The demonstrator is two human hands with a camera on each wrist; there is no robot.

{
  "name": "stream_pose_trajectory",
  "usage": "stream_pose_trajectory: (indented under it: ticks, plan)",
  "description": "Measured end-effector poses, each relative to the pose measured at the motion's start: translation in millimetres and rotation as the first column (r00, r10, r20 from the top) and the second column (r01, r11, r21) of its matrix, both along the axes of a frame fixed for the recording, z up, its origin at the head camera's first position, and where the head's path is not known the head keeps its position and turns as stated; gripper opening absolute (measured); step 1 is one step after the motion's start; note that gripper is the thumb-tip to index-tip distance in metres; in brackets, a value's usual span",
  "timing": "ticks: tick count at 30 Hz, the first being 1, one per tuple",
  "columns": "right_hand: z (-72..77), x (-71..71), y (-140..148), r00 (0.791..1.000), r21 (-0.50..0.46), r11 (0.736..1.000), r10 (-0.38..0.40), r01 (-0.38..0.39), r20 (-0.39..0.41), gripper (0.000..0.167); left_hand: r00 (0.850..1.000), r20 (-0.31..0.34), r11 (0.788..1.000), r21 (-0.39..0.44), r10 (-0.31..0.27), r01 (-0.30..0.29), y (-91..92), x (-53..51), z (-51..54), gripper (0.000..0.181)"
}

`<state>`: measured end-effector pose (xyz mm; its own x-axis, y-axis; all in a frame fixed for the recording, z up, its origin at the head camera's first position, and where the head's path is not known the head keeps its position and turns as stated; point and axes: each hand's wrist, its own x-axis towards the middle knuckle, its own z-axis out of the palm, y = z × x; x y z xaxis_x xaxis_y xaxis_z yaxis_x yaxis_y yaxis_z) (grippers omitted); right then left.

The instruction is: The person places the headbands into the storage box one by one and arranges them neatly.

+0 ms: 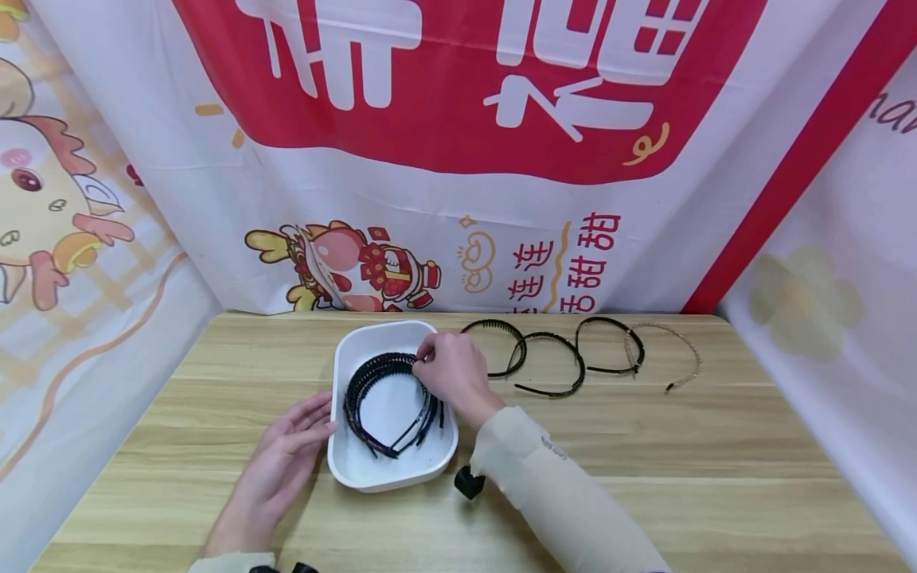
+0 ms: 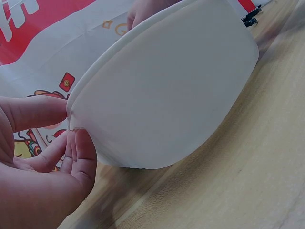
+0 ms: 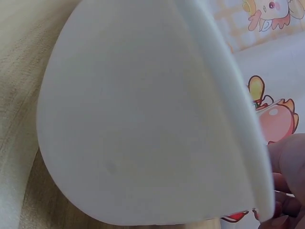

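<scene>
A white plastic bin (image 1: 344, 461) stands on the table with several black headbands (image 1: 358, 390) nested inside it, some with toothed inner edges. My left hand (image 1: 290, 454) is at the bin's left side. In the left wrist view, thumb and fingers of that left hand (image 2: 52, 157) pinch the rim of the bin (image 2: 162, 90). Over the bin's far right part, my right hand (image 1: 454, 370) pinches a black headband at the top of the bundle. The right wrist view shows the bin's outer wall (image 3: 128, 114), with the curled right hand (image 3: 288, 176) partly behind its rim.
Right of the bin, a toothed black headband (image 1: 523, 350), another black one (image 1: 582, 374), a third black one (image 1: 641, 350) and a thin light-coloured one (image 1: 696, 358) lie in a row on the wooden table (image 1: 680, 461). A printed cloth (image 1: 430, 191) hangs behind.
</scene>
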<state>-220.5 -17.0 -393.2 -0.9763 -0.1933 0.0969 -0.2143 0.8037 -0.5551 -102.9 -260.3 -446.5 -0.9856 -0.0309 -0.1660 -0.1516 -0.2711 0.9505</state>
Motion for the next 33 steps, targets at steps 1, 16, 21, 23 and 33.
stream_pose_trajectory:
  ticks: [1,16,21,23,33]
  plan:
    - [-0.4,0.1,0.0,1.0,-0.002,1.0,0.0,0.0,-0.004,0.008,1.0,0.001,1.0,-0.001,0.0,0.0,-0.1,0.1,0.1,0.042]
    - [5.7,3.6,1.9,0.998,0.054,0.997,0.056,-0.056,0.004,0.01,1.0,0.017,1.0,0.003,0.005,-0.005,-0.8,0.6,0.1,0.041]
    - [12.8,7.0,1.9,0.993,0.182,0.977,0.119,-0.115,-0.012,0.012,1.0,0.014,1.0,0.004,0.001,-0.001,-0.9,0.6,0.3,0.041]
    - [14.6,7.4,0.5,0.989,0.237,0.961,0.148,-0.141,-0.015,0.013,1.0,0.015,1.0,0.002,0.002,-0.002,-1.2,0.4,0.4,0.041]
    - [12.4,6.7,-3.1,0.982,0.341,0.928,0.181,-0.15,-0.06,0.006,1.0,0.011,1.0,0.004,0.005,-0.005,0.3,0.7,0.5,0.041]
